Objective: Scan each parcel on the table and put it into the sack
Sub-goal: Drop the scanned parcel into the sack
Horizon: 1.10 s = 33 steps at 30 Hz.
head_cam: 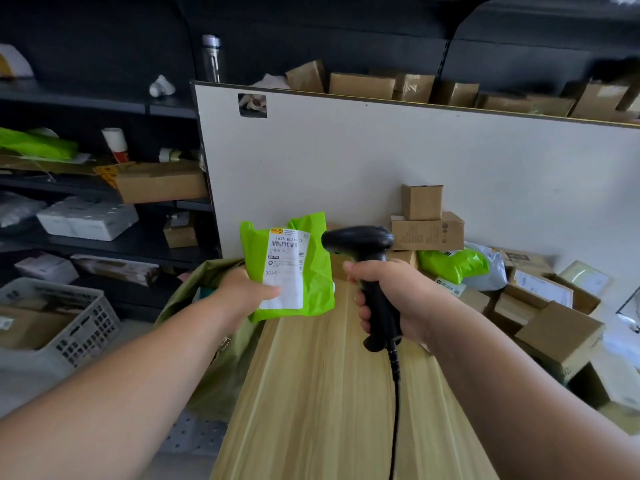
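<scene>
Half the sack (212,276) seems hidden; left hand (242,293) grips parcel (316,271), right hand (393,299) scanner (356,240).

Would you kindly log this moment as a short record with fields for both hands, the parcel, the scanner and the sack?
left hand: holds green parcel, label toward camera
right hand: grips black scanner by its handle
scanner head: right of parcel, apart
label: white, barcode printed near top
sack: olive, at table left edge, under left hand
table: wooden; cardboard boxes piled at right
</scene>
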{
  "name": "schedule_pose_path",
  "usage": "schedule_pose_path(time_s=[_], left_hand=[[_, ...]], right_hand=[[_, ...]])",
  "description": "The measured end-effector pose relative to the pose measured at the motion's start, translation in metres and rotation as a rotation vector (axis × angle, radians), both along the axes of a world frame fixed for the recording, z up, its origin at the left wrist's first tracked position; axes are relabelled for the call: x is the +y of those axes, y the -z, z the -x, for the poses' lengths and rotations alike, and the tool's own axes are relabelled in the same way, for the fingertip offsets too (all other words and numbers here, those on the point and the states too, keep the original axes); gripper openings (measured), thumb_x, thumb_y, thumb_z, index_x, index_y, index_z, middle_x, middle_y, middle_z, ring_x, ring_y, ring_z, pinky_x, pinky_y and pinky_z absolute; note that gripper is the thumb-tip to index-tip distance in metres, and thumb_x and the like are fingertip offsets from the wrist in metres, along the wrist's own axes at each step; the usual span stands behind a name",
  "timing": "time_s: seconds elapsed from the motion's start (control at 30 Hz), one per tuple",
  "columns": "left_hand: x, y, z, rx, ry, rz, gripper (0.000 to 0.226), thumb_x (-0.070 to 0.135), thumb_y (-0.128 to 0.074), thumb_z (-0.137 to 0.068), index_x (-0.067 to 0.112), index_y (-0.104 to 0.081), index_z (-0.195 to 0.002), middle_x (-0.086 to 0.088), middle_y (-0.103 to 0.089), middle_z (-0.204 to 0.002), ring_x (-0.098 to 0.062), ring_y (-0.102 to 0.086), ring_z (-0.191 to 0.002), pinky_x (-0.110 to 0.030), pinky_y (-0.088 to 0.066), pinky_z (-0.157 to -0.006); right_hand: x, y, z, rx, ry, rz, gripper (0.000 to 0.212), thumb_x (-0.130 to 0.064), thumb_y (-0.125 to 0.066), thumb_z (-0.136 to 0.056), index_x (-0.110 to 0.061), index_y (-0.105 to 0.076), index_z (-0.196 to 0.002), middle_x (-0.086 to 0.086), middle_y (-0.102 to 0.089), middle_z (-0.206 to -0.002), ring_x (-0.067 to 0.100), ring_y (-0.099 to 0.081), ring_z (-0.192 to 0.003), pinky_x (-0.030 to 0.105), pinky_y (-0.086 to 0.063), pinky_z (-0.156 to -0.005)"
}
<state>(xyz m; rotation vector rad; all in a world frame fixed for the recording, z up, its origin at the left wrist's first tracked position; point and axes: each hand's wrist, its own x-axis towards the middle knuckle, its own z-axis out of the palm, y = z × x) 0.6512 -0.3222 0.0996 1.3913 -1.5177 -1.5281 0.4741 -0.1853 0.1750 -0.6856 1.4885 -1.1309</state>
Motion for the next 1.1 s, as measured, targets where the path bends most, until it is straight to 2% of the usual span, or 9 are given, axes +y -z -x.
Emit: schedule_pose_path(time_s=[0.2,0.4,0.53,0.67,0.9,1.1], left_hand=[[-0.008,0.010,-0.012,-0.007,-0.032,-0.007,0.030,-0.008,-0.067,-0.082,0.008,-0.067,-0.108,-0.012,-0.068,-0.106,-0.027,-0.065,-0.095,-0.036,-0.051,-0.087],[-0.019,0.018,-0.021,-0.015,-0.037,-0.011,0.028,-0.006,-0.068,-0.082,0.011,-0.067,-0.105,-0.007,-0.068,-0.100,-0.022,-0.065,-0.087,-0.032,-0.048,-0.080],[-0.031,0.026,-0.030,-0.022,-0.039,-0.028,0.024,-0.003,-0.069,-0.083,0.015,-0.066,-0.099,-0.007,-0.069,-0.101,-0.022,-0.066,-0.089,-0.033,-0.051,-0.081],[-0.047,0.038,-0.042,-0.030,-0.036,-0.052,0.027,-0.001,-0.070,-0.082,0.014,-0.067,-0.103,-0.008,-0.070,-0.107,-0.026,-0.067,-0.097,-0.041,-0.052,-0.092],[-0.080,0.058,-0.072,-0.091,-0.054,-0.078,0.032,0.001,-0.069,-0.084,0.008,-0.066,-0.115,-0.011,-0.069,-0.112,-0.028,-0.065,-0.101,-0.041,-0.052,-0.091],[-0.106,0.070,-0.101,-0.088,-0.071,-0.108,0.035,-0.003,-0.068,-0.084,0.008,-0.064,-0.116,-0.012,-0.067,-0.116,-0.029,-0.064,-0.104,-0.043,-0.051,-0.093]], right_hand=[[-0.009,-0.002,-0.013,0.005,-0.044,-0.033,0.025,-0.022,-0.063,-0.093,-0.011,-0.050,-0.075,0.004,-0.050,-0.055,0.017,-0.045,-0.045,0.027,-0.043,-0.050],[-0.024,0.000,-0.022,-0.004,-0.071,-0.077,0.025,-0.025,-0.063,-0.092,-0.013,-0.049,-0.076,0.003,-0.049,-0.057,0.017,-0.045,-0.047,0.026,-0.044,-0.050],[-0.037,0.003,-0.031,0.012,-0.096,-0.108,0.025,-0.026,-0.064,-0.091,-0.012,-0.049,-0.076,0.003,-0.050,-0.057,0.017,-0.046,-0.046,0.025,-0.045,-0.049],[-0.055,0.008,-0.044,0.010,-0.107,-0.134,0.025,-0.026,-0.065,-0.091,-0.012,-0.049,-0.078,0.003,-0.050,-0.058,0.017,-0.045,-0.047,0.026,-0.044,-0.050],[-0.086,0.012,-0.076,-0.015,-0.102,-0.162,0.019,-0.025,-0.063,-0.092,-0.010,-0.052,-0.091,0.004,-0.050,-0.058,0.018,-0.045,-0.048,0.026,-0.045,-0.050],[-0.118,0.017,-0.107,-0.029,-0.106,-0.208,0.023,-0.025,-0.062,-0.092,-0.012,-0.050,-0.078,0.003,-0.049,-0.056,0.017,-0.045,-0.046,0.025,-0.043,-0.050]])
